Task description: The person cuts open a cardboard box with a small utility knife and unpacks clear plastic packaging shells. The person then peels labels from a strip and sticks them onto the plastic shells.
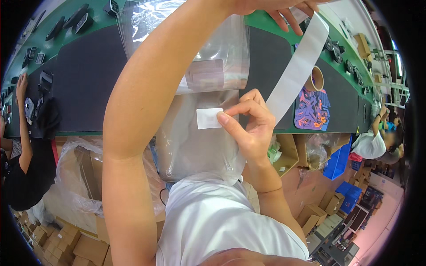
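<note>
My right hand (253, 126) pinches a small white square label (208, 119) between thumb and forefinger. The label lies over a clear plastic bag (191, 153) at the table's near edge; whether it touches the bag I cannot tell. My left arm crosses over the bags to the far right. There my left hand (286, 13), partly cut off by the upper edge, holds the top of a long white label strip (299, 66). The strip slants down behind my right hand. More clear plastic bags (226, 42) lie beyond, with a greyish rectangular patch (206, 73) showing.
A cardboard tape core (316, 79) stands by purple-and-orange patterned sheets (313, 110) on the black mat (88, 84). Below the table edge are open cartons (288, 155) and a blue bin (337, 162). Co-workers sit at left (26, 168) and right (372, 144).
</note>
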A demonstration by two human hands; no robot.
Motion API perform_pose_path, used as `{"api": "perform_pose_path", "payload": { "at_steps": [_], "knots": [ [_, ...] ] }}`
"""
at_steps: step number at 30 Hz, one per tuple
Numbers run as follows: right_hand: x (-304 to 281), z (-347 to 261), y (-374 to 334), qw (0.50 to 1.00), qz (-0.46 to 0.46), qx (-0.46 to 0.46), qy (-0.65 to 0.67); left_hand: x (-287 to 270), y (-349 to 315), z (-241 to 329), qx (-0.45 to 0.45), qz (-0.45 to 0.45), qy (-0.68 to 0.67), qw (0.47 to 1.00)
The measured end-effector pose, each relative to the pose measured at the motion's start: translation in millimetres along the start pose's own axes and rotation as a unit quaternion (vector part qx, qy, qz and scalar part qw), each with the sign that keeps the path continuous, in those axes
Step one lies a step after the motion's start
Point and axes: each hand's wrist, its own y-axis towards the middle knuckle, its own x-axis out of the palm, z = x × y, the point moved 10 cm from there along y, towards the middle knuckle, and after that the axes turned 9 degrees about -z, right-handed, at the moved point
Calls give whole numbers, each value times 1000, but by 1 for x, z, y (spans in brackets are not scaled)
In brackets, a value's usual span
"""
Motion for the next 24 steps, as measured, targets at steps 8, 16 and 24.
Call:
{"api": "perform_pose_path", "payload": {
  "at_steps": [8,16,24],
  "knots": [
    [0,12,-5,998,14,-2,-57,1,8,-6,37,-31,11,999],
    [42,-17,14,976,12,-46,-213,-27,-27,4,-2,13,34,999],
    [161,-103,25,926,-234,-231,-187,-83,-114,63,-86,59,84,991]
  ]
}}
